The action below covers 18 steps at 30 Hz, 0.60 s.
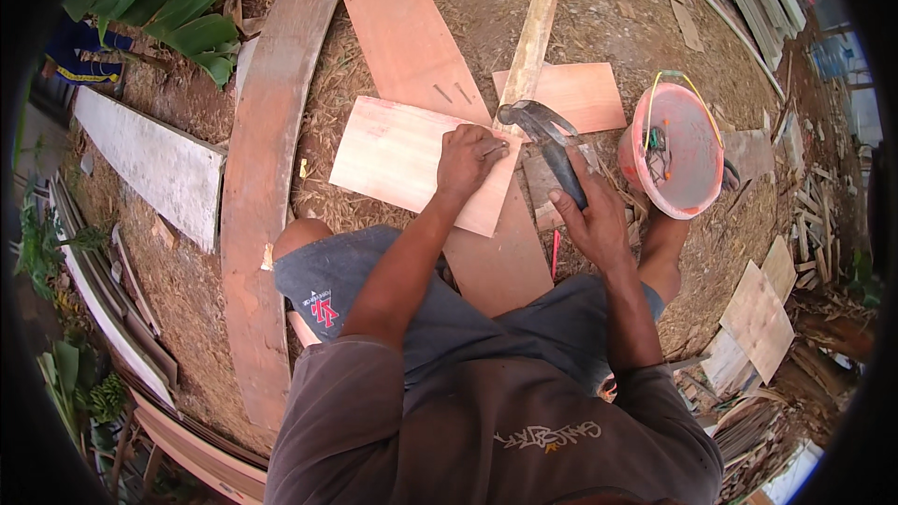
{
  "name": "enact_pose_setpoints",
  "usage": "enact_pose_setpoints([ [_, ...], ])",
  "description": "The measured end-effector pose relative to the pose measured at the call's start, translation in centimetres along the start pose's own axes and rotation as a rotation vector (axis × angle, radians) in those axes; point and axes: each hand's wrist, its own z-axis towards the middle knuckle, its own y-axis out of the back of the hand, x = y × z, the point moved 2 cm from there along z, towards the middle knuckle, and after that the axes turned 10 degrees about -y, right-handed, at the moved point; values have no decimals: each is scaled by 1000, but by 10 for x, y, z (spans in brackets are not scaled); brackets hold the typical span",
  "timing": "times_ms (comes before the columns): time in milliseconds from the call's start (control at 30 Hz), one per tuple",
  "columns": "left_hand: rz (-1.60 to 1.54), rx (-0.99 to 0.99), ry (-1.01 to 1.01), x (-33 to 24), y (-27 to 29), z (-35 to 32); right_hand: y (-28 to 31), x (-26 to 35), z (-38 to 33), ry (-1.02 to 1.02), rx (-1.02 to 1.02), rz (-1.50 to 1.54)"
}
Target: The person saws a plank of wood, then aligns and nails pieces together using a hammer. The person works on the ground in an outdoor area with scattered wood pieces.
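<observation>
My left hand (461, 161) is closed in a pinch, its fingertips on a nail (493, 149) near the right edge of a pale plywood piece (398, 148). Most of the nail is hidden by the fingers. In my right hand (599, 223) is a claw hammer (561, 168), gripped by its dark handle. The hammer's head lies just above and to the right of the left hand, over the end of a long wooden batten (535, 28). Two loose nails (443, 94) rest on the long reddish board (398, 19) beyond the plywood piece.
On the right stands a pink bucket (687, 182) with a yellow handle and small items inside. Another plywood piece (589, 93) lies beside the batten. A red pencil-like stick (556, 252) is near my knees. Long boards (257, 178) lie left; scrap wood (762, 309) lies right.
</observation>
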Motion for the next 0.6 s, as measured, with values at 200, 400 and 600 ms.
enact_pose_setpoints([
  [200,-7,23,11,2,-1,-1,-49,-61,1,-283,-79,340],
  [400,-21,4,4,0,0,0,-89,-155,-28,-779,-56,680],
  [600,-25,12,-14,1,-3,1,-119,-206,-61,-1037,65,854],
])
